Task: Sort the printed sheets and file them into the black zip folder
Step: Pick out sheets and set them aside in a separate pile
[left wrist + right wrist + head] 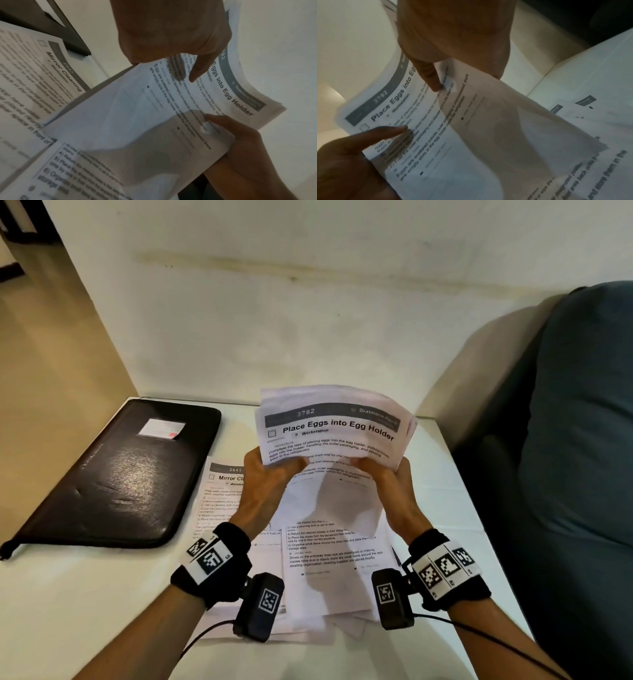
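I hold a bundle of printed sheets (329, 429) upright above the table, top page headed "Place Eggs into Egg Holder". My left hand (270, 477) grips its left edge with the thumb laid across the front (197, 70). My right hand (383, 477) grips the right edge, thumb on the print (433, 81). The same bundle (231, 94) (399, 108) fills both wrist views. More loose sheets (329, 559) lie on the table beneath, one headed "Mirror Cleaning" (222, 491) (60, 70). The black zip folder (116, 477) lies closed at the left.
The white table (85, 611) meets a pale wall (274, 320) at the back. A dark grey-blue cushion or sofa (575, 440) stands along the right edge. A white label (161, 429) sits on the folder's cover. Camera cables trail from both wrists.
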